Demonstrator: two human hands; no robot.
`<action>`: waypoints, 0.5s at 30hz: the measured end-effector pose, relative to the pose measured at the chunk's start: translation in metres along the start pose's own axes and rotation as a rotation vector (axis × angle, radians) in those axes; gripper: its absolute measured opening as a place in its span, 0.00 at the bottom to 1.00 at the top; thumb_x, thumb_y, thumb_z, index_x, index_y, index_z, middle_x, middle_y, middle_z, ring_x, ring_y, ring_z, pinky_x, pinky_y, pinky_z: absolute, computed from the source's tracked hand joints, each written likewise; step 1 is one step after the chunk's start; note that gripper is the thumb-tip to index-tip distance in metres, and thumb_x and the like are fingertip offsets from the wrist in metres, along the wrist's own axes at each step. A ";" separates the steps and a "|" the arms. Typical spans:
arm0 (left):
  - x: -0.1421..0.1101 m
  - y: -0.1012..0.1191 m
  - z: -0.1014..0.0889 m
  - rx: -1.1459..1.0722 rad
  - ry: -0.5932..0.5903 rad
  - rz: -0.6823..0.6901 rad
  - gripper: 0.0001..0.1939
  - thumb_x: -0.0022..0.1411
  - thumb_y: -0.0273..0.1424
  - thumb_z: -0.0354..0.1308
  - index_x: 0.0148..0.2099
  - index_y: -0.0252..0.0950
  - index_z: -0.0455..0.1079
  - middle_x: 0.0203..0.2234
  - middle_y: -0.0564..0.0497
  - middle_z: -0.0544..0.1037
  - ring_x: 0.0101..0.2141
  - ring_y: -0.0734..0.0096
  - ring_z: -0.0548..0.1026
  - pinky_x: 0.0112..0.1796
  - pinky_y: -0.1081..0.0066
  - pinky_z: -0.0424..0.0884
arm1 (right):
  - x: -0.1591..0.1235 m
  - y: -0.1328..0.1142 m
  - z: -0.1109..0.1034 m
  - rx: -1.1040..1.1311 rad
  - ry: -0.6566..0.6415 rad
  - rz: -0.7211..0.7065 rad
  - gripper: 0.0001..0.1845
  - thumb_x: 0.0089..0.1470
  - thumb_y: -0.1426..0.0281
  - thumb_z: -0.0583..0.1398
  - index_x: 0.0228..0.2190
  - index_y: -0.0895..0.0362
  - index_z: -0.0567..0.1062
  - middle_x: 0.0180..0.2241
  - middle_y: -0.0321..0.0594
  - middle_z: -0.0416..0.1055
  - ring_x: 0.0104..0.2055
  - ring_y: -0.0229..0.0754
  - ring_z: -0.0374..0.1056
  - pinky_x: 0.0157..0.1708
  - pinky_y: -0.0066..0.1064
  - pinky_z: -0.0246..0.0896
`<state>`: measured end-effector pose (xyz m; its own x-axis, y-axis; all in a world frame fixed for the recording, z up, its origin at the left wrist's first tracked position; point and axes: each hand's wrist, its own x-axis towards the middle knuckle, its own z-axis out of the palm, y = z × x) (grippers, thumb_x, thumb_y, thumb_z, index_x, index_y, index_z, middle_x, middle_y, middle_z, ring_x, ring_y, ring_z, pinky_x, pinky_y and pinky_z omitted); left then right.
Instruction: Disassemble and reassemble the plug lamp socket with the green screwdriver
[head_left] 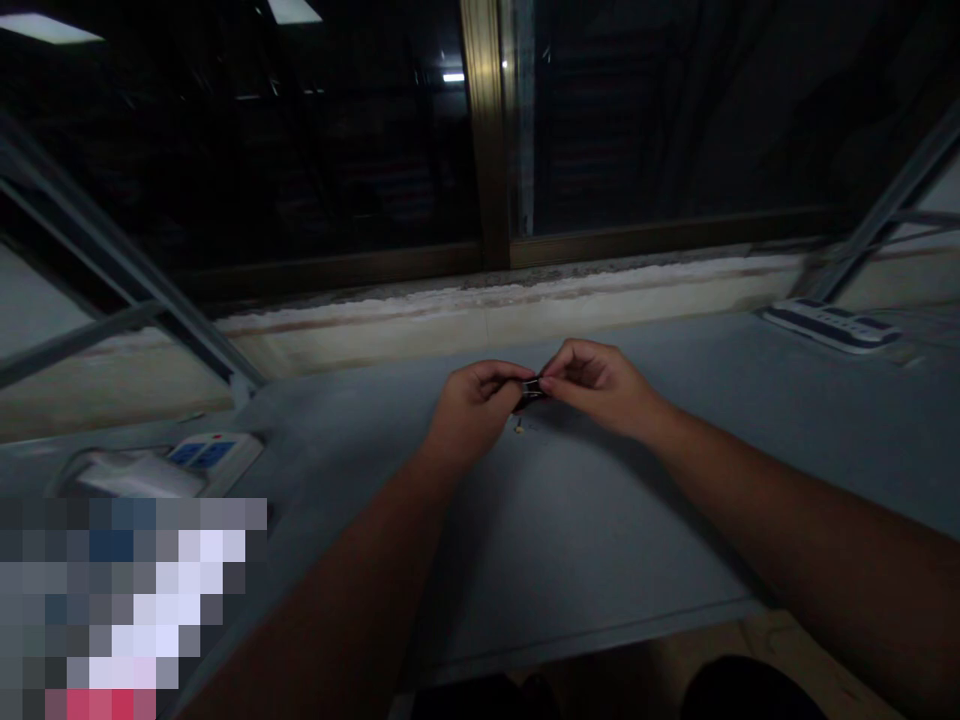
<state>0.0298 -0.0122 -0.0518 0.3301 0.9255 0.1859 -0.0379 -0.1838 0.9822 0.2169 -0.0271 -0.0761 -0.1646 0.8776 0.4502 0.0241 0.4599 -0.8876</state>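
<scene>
A small dark object with thin shiny lines (533, 388) is pinched between my two hands, just above the grey tabletop (585, 520). My left hand (477, 402) grips its left end with thumb and forefinger. At its right end, my right hand (596, 385) closes thumb and fingertips on it. The fingers cover much of the object, and its kind is too small and dim to make out. Below it on the table lies a tiny yellowish piece (518, 428) with a dark part beside it.
A white power strip with blue sockets (214, 455) is at the left, beside a pale object with a cable (139, 472). Another power strip (831, 325) lies at the far right. Metal frame bars (135, 260) slant up at both sides. Behind the table is a dark window (315, 150).
</scene>
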 end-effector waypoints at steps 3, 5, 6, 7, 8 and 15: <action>-0.002 0.002 -0.001 0.009 -0.031 0.016 0.06 0.55 0.27 0.63 0.37 0.32 0.78 0.26 0.50 0.79 0.26 0.76 0.75 0.31 0.75 0.71 | 0.001 0.000 0.000 0.050 0.007 0.071 0.15 0.49 0.62 0.70 0.30 0.56 0.72 0.26 0.34 0.74 0.28 0.36 0.69 0.30 0.29 0.63; -0.002 0.003 -0.001 0.017 -0.054 0.018 0.06 0.55 0.27 0.63 0.37 0.32 0.78 0.27 0.50 0.79 0.27 0.76 0.75 0.31 0.75 0.71 | 0.001 -0.002 0.001 0.062 0.019 0.087 0.17 0.48 0.61 0.71 0.29 0.55 0.71 0.25 0.33 0.73 0.27 0.35 0.68 0.29 0.29 0.62; -0.003 0.003 -0.002 0.020 -0.063 0.018 0.06 0.56 0.27 0.62 0.37 0.32 0.78 0.27 0.50 0.79 0.27 0.76 0.75 0.31 0.75 0.71 | 0.001 -0.002 0.001 0.066 0.026 0.087 0.18 0.47 0.60 0.71 0.28 0.55 0.70 0.25 0.33 0.72 0.27 0.35 0.67 0.28 0.28 0.62; -0.003 0.003 -0.002 0.020 -0.070 0.020 0.06 0.56 0.27 0.62 0.37 0.33 0.78 0.27 0.50 0.79 0.27 0.76 0.75 0.32 0.75 0.71 | 0.001 -0.003 0.002 0.071 0.033 0.084 0.18 0.47 0.60 0.71 0.27 0.55 0.69 0.24 0.32 0.72 0.26 0.35 0.66 0.27 0.28 0.61; -0.003 0.003 -0.002 0.017 -0.075 0.023 0.06 0.56 0.27 0.62 0.37 0.33 0.78 0.27 0.50 0.79 0.27 0.76 0.75 0.32 0.75 0.71 | 0.001 -0.004 0.003 0.076 0.037 0.081 0.19 0.46 0.60 0.71 0.26 0.55 0.68 0.24 0.32 0.71 0.26 0.34 0.66 0.27 0.28 0.60; -0.001 0.006 -0.005 0.024 -0.036 0.027 0.06 0.54 0.26 0.62 0.35 0.32 0.78 0.25 0.49 0.80 0.25 0.76 0.74 0.29 0.75 0.70 | 0.003 -0.001 0.005 0.051 0.043 0.071 0.18 0.49 0.59 0.70 0.31 0.54 0.69 0.27 0.32 0.70 0.29 0.35 0.66 0.30 0.28 0.62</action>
<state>0.0248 -0.0122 -0.0458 0.3629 0.9077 0.2105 -0.0247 -0.2165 0.9760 0.2114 -0.0254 -0.0742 -0.1213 0.9134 0.3885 -0.0165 0.3895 -0.9209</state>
